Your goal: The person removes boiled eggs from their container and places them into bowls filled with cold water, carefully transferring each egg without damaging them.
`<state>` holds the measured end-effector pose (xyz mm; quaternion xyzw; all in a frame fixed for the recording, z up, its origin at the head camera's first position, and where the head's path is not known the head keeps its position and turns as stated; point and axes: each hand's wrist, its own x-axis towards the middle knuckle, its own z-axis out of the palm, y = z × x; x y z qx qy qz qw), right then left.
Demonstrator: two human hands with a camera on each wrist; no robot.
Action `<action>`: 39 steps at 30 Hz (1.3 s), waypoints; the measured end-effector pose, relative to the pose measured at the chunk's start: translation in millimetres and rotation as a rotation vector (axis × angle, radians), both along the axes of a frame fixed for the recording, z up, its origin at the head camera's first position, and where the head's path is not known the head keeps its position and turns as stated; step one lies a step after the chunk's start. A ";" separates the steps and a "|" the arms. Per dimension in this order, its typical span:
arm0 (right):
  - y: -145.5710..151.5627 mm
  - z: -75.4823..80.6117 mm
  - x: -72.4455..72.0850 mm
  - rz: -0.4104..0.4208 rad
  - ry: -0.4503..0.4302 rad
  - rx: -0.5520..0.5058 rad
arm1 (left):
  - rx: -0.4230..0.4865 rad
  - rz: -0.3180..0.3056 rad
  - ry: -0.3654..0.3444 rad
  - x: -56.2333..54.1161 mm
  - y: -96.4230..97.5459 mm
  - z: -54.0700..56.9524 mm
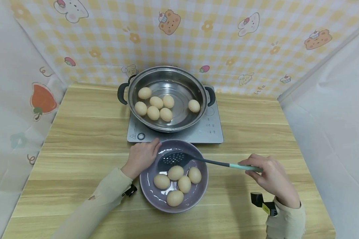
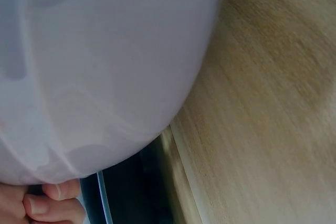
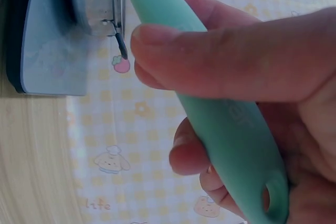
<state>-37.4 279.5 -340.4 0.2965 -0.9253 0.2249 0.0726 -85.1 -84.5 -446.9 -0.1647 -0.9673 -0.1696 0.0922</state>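
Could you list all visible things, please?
Pot: 1, silver, on cooktop
Pot eggs: 7, beige, inside pot
Cooktop: 1, grey, under pot
Bowl: 1, purple-grey, in front of cooktop
Bowl eggs: 5, beige, inside bowl
Slotted spoon: 1, dark, mint-handled, head at bowl
Table: 1, brown, underneath
Checked cloth: 1, yellow-white, behind table
Side coverings: 2, white, left, right
Wrist devices: 2, black, at wrists
Left hand: 1, on bowl's rim
Right hand: 1, gripping spoon
Sleeves: 2, cream, forearms

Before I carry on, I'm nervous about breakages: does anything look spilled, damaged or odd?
No spill shows, and the eggs look whole from above. Only the left sleeve looks odd: a small brownish spot on the forearm, perhaps a hole or stain.
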 end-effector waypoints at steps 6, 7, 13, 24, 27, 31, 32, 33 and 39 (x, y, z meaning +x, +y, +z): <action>0.7 -0.1 -2.8 0.029 0.031 -0.020 | 0.000 -0.009 0.018 -0.1 -0.9 -1.0; 0.8 0.0 -3.0 0.033 0.031 -0.024 | 0.000 -0.010 0.018 0.0 -1.0 -1.2; 0.7 1.8 -3.5 0.044 0.021 -0.037 | 0.003 -0.003 -0.003 0.2 -1.1 -1.1; 1.8 7.8 -2.4 0.008 -0.014 -0.048 | 0.004 -0.002 0.015 0.2 -1.5 -2.3; 3.7 9.0 -3.9 -0.011 -0.052 -0.065 | 0.014 0.000 -0.003 0.3 -1.8 -1.3; 6.0 9.8 -6.6 -0.016 -0.145 -0.135 | 0.015 0.016 -0.021 0.7 -2.3 -0.6; 6.3 9.7 -7.5 -0.015 -0.175 -0.159 | 0.012 0.020 -0.023 0.7 -2.4 -0.7; 6.2 9.8 -8.6 -0.013 -0.202 -0.183 | 0.011 0.024 -0.023 0.6 -2.2 -0.7; -2.1 11.3 -22.1 -0.045 -0.261 -0.269 | 0.019 0.024 0.006 -0.2 -0.6 -1.5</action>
